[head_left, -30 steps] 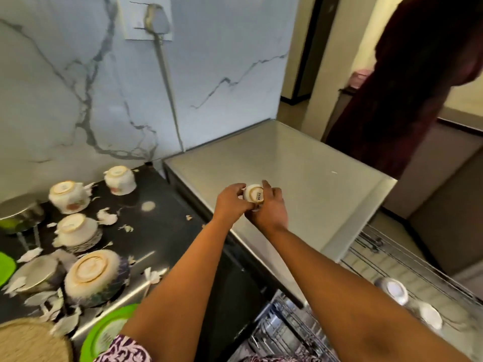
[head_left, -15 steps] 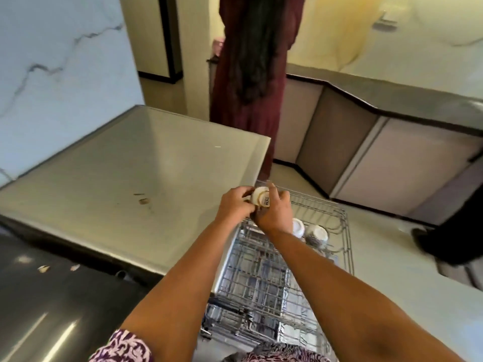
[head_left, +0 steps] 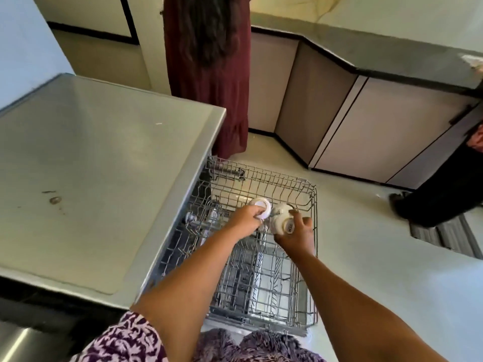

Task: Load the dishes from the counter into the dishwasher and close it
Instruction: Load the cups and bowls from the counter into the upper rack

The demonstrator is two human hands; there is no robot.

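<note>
Small white cup (head_left: 283, 223) lies tipped in the right hand (head_left: 296, 237), fingers curled around it, over the pulled-out dishwasher rack (head_left: 274, 178). At its nine o'clock, the left hand (head_left: 245, 218) pinches a second, upturned cup (head_left: 262, 205).

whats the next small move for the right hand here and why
Probably ease the right hand down and set its stamped cup base-up in the dishwasher rack, beside the white cup the left hand grips: it is held just over the rack, with open wire below.
</note>
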